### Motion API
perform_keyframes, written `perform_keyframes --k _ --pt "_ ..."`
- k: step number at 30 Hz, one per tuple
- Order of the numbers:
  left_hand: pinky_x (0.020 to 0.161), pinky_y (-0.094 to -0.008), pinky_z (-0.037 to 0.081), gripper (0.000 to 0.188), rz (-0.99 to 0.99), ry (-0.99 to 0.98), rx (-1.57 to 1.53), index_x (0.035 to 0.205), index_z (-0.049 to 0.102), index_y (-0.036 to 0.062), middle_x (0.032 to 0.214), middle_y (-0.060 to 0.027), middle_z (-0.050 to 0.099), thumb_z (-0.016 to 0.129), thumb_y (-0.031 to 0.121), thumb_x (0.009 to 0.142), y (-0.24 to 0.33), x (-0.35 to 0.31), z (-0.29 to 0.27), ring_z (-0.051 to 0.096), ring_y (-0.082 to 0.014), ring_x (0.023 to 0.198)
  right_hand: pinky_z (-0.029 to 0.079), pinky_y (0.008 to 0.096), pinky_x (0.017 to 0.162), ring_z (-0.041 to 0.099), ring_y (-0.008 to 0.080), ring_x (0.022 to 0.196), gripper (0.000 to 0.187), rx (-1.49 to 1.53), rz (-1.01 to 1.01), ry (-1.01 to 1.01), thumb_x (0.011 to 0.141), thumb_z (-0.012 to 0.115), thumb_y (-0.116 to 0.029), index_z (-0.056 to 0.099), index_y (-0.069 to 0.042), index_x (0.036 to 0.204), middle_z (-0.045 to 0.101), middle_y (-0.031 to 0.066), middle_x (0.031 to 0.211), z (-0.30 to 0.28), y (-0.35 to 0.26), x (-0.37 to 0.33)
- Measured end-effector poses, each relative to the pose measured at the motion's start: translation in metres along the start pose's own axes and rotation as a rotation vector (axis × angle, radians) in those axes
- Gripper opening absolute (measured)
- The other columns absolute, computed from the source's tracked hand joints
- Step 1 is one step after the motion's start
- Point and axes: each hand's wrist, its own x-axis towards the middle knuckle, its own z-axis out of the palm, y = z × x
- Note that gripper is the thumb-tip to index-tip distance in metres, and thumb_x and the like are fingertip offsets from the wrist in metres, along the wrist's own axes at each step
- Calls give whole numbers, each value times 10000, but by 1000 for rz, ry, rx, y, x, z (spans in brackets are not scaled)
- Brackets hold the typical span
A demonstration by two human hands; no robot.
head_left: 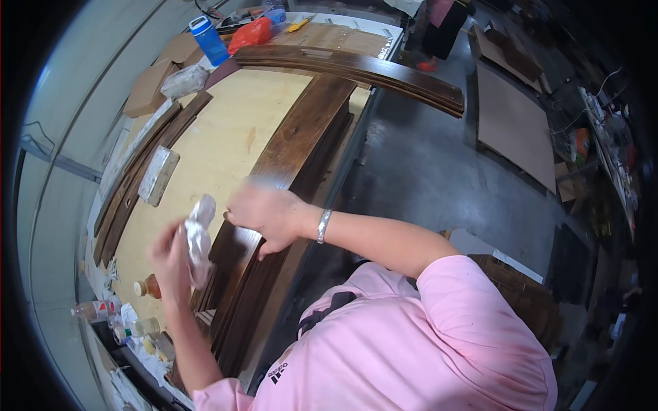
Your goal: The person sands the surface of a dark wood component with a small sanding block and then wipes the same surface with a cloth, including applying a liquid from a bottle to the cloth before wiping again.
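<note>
My feed: left hand (170,257) grips white wad (199,240) beside plank (312,123), top of stack along bench (219,137) edge. Right hand (271,214) blurred over plank, grip unclear to me. I'd favor light, even pressure, wad held bunched.

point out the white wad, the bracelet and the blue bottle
White wad (199,241): head view, middle of its crumpled side.
Bracelet (324,226): head view, middle of its band.
Blue bottle (212,44): head view, middle of its body.
</note>
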Motion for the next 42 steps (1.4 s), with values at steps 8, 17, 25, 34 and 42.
perform_keyframes --k 8,17,25,34,42 --pt "808 -291 505 163 152 67 -13 965 692 -68 967 -142 708 602 -67 830 -13 -145 4 665 -199 870 384 408 1100 506 309 1280 791 -34 28 13 610 857 -392 574 -20 1248 567 161 1341 6 -10 -7" --pt "862 -330 505 167 143 312 37 983 683 -84 1009 -180 702 586 -32 858 -3 -155 15 670 -242 925 401 427 1054 546 331 1181 741 -23 16 -118 604 853 -360 581 -94 1240 588 162 1226 -12 -11 -1" --pt "965 -347 468 198 164 485 -94 1055 667 -90 1113 -178 678 564 -31 897 13 -65 59 639 -243 1037 337 520 1088 493 301 1256 823 180 -70 -114 588 872 -452 564 -86 1258 533 156 1263 -10 28 18" --pt "1020 -302 419 469 -167 374 -477 1350 531 -34 1292 -105 589 676 112 929 38 8 130 556 -164 1158 516 277 789 626 92 901 234 1426 470 -76 891 612 -52 652 54 1096 715 62 983 -41 74 28" --pt "814 -235 497 185 -307 642 -506 1113 671 -44 971 -47 694 616 34 955 17 -13 112 631 -103 877 546 253 797 672 111 892 218 1572 685 -181 958 568 -21 645 84 1133 710 76 1019 -41 135 67"
